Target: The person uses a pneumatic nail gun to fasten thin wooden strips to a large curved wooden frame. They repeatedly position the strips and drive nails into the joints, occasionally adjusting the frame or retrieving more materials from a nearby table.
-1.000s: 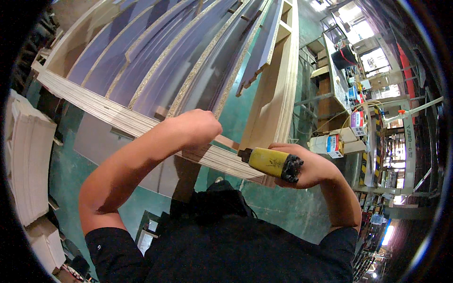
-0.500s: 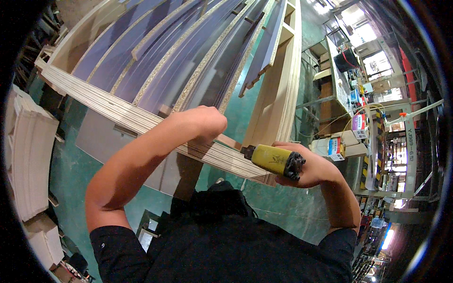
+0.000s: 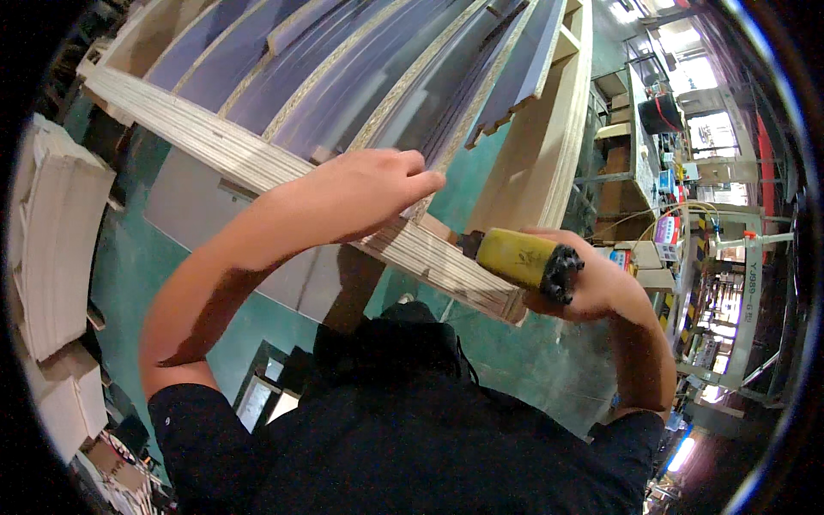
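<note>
A large wooden frame lies before me, its layered plywood edge (image 3: pixel 202 137) running across in front of my body. Purple-grey panels with speckled chipboard edges stand in rows inside it. My left hand (image 3: pixel 369 184) reaches over the plywood edge, fingers closed at the near end of one chipboard-edged panel (image 3: pixel 470 129); the fingertips are partly hidden. My right hand (image 3: pixel 592 279) is wrapped round a yellow and black nail gun (image 3: pixel 519 256). The gun's dark nose points left, by the inner side of the plywood edge near its right corner; whether it touches the wood I cannot tell.
Pale curved boards (image 3: pixel 64 240) are stacked at the left. A grey sheet (image 3: pixel 193 202) lies below the frame on the green floor (image 3: pixel 202 322). At the right stands a workbench (image 3: pixel 639 163) with a black bucket (image 3: pixel 661 113) and small boxes (image 3: pixel 667 232).
My left hand has shifted right and farther out along the panel end, its forefinger now extended. The nail gun and right hand have moved slightly up and right in view; the view itself has shifted.
</note>
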